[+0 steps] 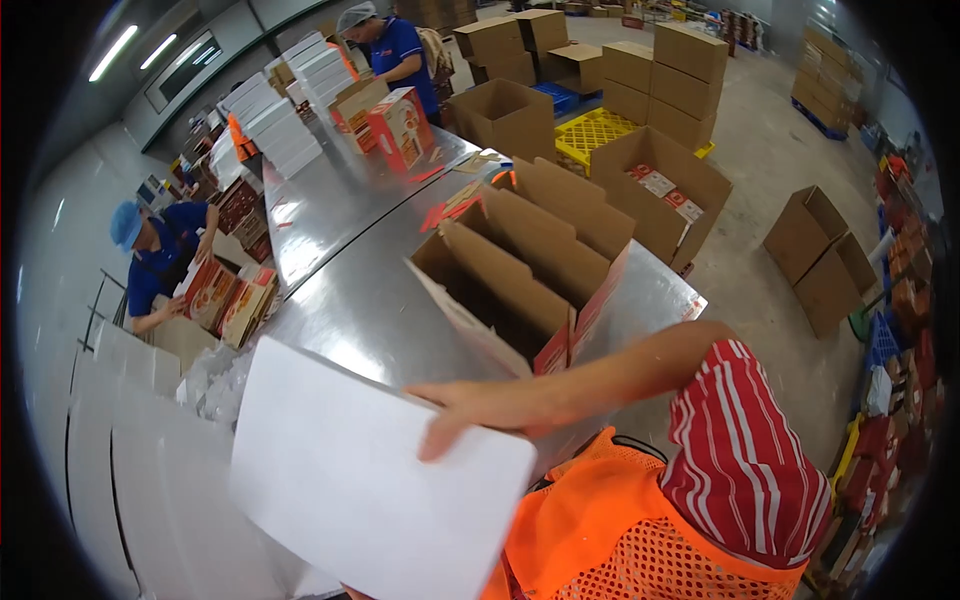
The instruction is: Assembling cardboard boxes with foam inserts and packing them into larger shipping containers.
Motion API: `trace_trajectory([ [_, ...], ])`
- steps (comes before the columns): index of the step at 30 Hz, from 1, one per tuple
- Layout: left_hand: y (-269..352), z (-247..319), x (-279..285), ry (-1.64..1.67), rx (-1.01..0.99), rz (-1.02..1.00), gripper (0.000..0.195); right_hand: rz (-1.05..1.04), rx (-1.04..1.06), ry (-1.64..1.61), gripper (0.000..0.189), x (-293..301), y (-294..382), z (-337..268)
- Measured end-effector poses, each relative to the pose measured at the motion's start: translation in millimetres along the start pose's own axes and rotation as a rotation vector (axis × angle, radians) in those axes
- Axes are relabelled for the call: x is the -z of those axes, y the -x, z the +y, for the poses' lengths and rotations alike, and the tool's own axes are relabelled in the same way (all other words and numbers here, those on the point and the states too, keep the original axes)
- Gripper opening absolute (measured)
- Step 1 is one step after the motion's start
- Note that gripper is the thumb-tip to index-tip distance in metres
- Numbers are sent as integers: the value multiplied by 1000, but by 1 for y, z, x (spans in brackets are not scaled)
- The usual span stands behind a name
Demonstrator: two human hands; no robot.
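My right hand (452,414) reaches across from the right and grips the upper right edge of a plain white flat box or board (360,487), thumb lying on its face. The white piece is tilted in front of my body. Only a sliver of what looks like my left hand (355,592) shows beneath its lower edge; the rest is hidden, so its grip cannot be told. Just beyond my right forearm, several open cartons (517,274), brown inside and red and white outside, stand close together on the metal table (397,345).
Large white cartons or panels (172,480) line the left, beside clear plastic bags (217,382). A co-worker (169,247) handles printed cartons at left; another person (401,56) works at the far end. An open brown carton (660,187) holds small boxes beyond the table's right edge.
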State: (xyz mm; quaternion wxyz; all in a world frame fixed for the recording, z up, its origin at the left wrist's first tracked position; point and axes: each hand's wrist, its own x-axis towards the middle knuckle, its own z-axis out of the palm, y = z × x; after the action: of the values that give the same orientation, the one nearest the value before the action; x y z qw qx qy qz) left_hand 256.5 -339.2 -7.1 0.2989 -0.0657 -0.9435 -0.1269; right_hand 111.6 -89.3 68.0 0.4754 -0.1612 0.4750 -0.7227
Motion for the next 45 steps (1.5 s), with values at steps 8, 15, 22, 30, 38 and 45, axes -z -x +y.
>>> trace_trajectory([
  [8,-53,73,-36,118,-18,-515,44,6,249,84,99,60,99,-31],
  [15,-86,127,-58,136,112,-791,42,32,480,854,113,153,136,-77],
  [22,-259,154,-169,1640,546,-636,50,697,528,21,61,271,207,-115],
  [30,-305,210,-253,509,-699,-885,45,1055,434,239,69,270,220,-152],
  [38,-294,201,-260,695,-654,-769,20,1124,-230,1418,87,222,155,-162],
  [45,-296,205,-258,693,-646,-779,21,1131,-330,1637,86,256,81,-109],
])
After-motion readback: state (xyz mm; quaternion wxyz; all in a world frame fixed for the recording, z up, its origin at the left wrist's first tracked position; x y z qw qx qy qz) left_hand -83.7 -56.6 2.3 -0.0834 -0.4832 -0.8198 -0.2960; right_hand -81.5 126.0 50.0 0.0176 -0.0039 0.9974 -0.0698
